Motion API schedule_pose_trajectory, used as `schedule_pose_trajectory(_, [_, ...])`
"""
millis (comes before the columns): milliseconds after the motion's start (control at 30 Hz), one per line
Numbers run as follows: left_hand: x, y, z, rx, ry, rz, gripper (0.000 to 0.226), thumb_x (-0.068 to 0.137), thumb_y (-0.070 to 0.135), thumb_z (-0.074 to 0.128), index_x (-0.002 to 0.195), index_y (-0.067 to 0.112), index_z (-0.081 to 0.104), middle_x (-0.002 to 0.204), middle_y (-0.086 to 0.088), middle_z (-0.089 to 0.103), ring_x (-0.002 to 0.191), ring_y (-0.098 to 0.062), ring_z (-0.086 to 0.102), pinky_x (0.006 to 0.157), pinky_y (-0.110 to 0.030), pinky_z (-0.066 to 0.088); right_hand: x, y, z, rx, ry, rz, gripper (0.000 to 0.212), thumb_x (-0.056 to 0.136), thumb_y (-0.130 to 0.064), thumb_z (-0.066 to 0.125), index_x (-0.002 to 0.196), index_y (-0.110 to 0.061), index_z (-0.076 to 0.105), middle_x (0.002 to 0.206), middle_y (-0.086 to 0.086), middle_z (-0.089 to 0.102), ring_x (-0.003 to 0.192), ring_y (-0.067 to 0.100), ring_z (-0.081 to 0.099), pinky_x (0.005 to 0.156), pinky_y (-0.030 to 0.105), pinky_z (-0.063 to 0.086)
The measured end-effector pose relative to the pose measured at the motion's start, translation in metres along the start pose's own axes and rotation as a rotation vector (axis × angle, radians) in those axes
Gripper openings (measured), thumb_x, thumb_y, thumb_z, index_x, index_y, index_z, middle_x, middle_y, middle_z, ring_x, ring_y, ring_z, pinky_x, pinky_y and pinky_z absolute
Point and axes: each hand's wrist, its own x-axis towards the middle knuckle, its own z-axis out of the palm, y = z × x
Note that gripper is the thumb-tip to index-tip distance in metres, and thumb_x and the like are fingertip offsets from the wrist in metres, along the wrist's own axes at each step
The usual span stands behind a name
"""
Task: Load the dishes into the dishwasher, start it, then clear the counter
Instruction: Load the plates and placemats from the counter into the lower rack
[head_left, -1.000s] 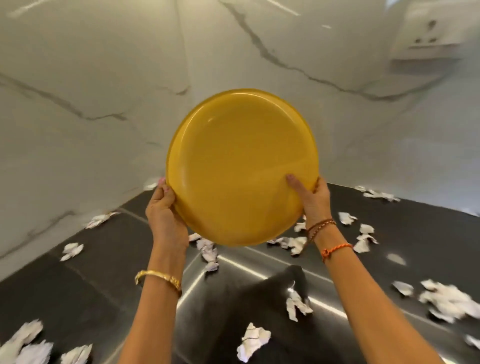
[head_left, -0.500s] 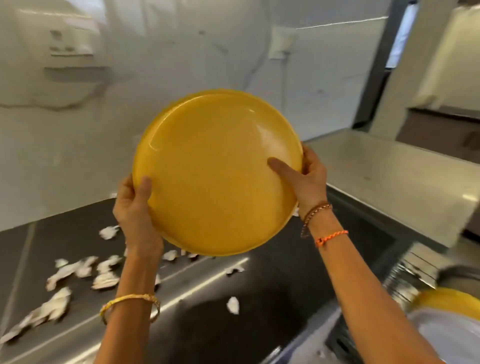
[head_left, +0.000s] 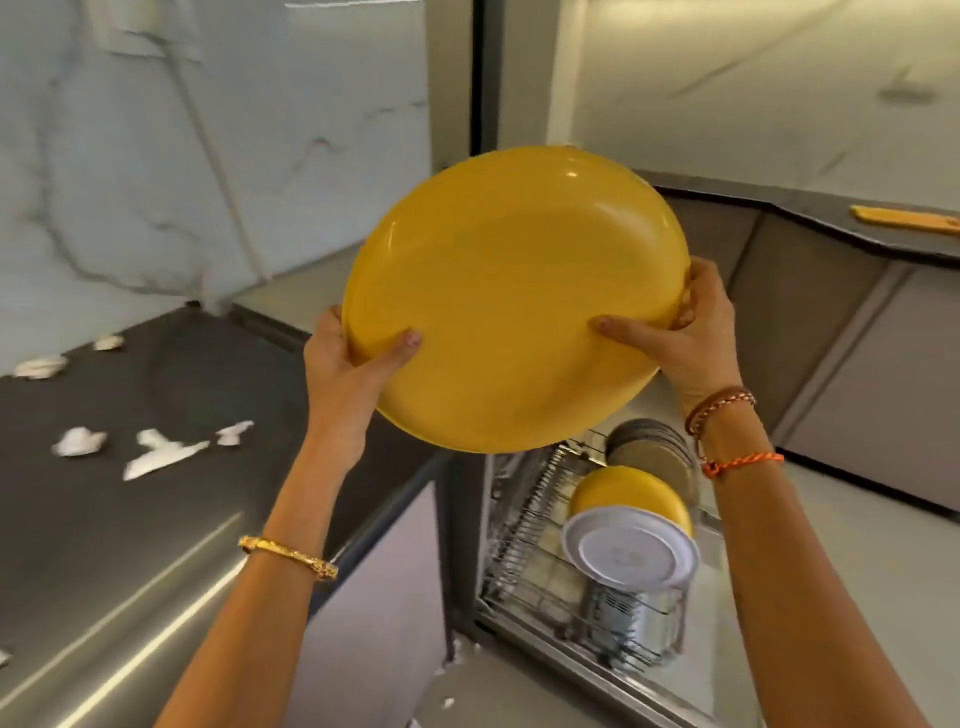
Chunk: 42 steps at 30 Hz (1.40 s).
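I hold a large yellow plate (head_left: 514, 301) up in the air with both hands, its face tilted toward me. My left hand (head_left: 348, 374) grips its lower left rim and my right hand (head_left: 691, 327) grips its right rim. Below the plate the dishwasher's wire rack (head_left: 524, 525) is pulled out. In the rack stand a yellow dish (head_left: 628, 493), a white dish (head_left: 628, 556), grey plates (head_left: 649, 447) and a metal vessel (head_left: 623, 618).
The dark counter (head_left: 130, 519) on the left carries several crumpled white paper scraps (head_left: 156, 452). Marble wall panels rise behind it. Grey cabinets (head_left: 852, 374) stand at the right under a counter with an orange flat object (head_left: 904, 218).
The view has swung right from the counter to the open dishwasher. Both hands still hold the yellow plate, now above the rack.
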Motion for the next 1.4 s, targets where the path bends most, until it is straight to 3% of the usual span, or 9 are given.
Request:
schedule_pose_trajectory(133, [-0.003,-0.026,0.081,0.019,-0.128,0.013,0.053,0.060,0.027,0.078,0.100,0.030,0.044,0.104,0.013,0.053,0.085,0.015,0.056,0.069,-0.012,0.049,0.011,0.046,-0.072,-0.100,0.060,-0.034,0.089,0.047,-0.035,0.085,0.120,-0.027,0.034,0.123,-0.005,0.040,0.111,0.015,0.045,0.081,0.021,0.047])
schedule_pose_trajectory(300, [-0.006,-0.070,0.152,0.191,-0.356,-0.019,0.051,0.062,0.020,0.077,0.100,0.031,0.045,0.099,0.017,0.052,0.086,0.012,0.053,0.067,-0.010,0.047,0.014,0.111,-0.135,-0.220,0.091,0.103,0.067,0.054,-0.006,0.086,0.102,-0.019,0.040,0.096,-0.012,0.046,0.099,0.018,0.047,0.072,0.026,0.048])
schedule_pose_trajectory(500, [-0.001,-0.152,0.220,0.427,-0.590,-0.118,0.047,0.063,0.013,0.083,0.095,0.018,0.050,0.082,0.011,0.053,0.077,-0.002,0.050,0.063,-0.011,0.040,0.008,0.208,-0.169,-0.382,0.107,0.320,0.073,0.031,-0.049,0.080,0.084,-0.013,0.045,0.076,0.010,0.043,0.074,0.020,0.040,0.058,0.036,0.041])
schedule_pose_trajectory(600, [0.003,-0.188,0.244,0.520,-0.671,-0.163,0.038,0.064,0.008,0.081,0.086,0.013,0.050,0.072,0.011,0.047,0.068,-0.006,0.044,0.054,-0.009,0.033,0.009,0.246,-0.173,-0.459,0.101,0.401,0.066,0.039,-0.022,0.093,0.082,-0.007,0.045,0.067,-0.002,0.039,0.068,0.019,0.038,0.055,0.032,0.035])
schedule_pose_trajectory(767, [0.010,-0.255,0.268,0.668,-0.813,-0.355,0.031,0.064,0.010,0.082,0.087,0.004,0.060,0.075,0.004,0.052,0.077,-0.014,0.048,0.052,-0.009,0.031,-0.007,0.305,-0.164,-0.500,0.003,0.578,0.061,0.040,-0.049,0.079,0.083,-0.010,0.059,0.066,0.001,0.053,0.060,0.011,0.046,0.051,0.019,0.036])
schedule_pose_trajectory(867, [-0.004,-0.286,0.271,0.751,-0.966,-0.430,0.024,0.069,0.008,0.079,0.085,0.007,0.062,0.078,0.006,0.057,0.075,-0.009,0.050,0.053,-0.008,0.035,-0.036,0.334,-0.161,-0.508,-0.041,0.747,0.045,0.053,-0.017,0.089,0.087,-0.004,0.062,0.075,0.005,0.058,0.071,0.021,0.053,0.056,0.018,0.038])
schedule_pose_trajectory(1067, [-0.053,-0.387,0.262,0.927,-1.109,-0.531,0.013,0.075,0.003,0.072,0.078,0.008,0.060,0.081,-0.005,0.062,0.080,-0.020,0.057,0.066,-0.021,0.039,-0.092,0.426,-0.145,-0.508,-0.093,0.975,0.023,0.066,0.004,0.076,0.085,-0.004,0.066,0.083,0.005,0.062,0.082,0.027,0.062,0.073,0.028,0.046])
schedule_pose_trajectory(1267, [-0.085,-0.467,0.250,1.034,-1.182,-0.591,0.017,0.075,-0.003,0.068,0.091,-0.002,0.063,0.095,-0.020,0.066,0.093,-0.035,0.060,0.073,-0.037,0.043,-0.125,0.491,-0.125,-0.543,-0.182,1.039,0.018,0.075,0.007,0.067,0.092,0.002,0.065,0.100,0.017,0.064,0.090,0.021,0.053,0.081,0.026,0.037])
schedule_pose_trajectory(1400, [-0.099,-0.494,0.254,1.031,-1.085,-0.570,0.016,0.069,-0.012,0.068,0.084,-0.006,0.064,0.088,-0.023,0.064,0.087,-0.035,0.060,0.068,-0.034,0.041,-0.133,0.517,-0.121,-0.568,-0.208,1.008,0.014,0.076,0.008,0.066,0.089,0.003,0.064,0.096,0.018,0.064,0.092,0.032,0.058,0.080,0.028,0.039])
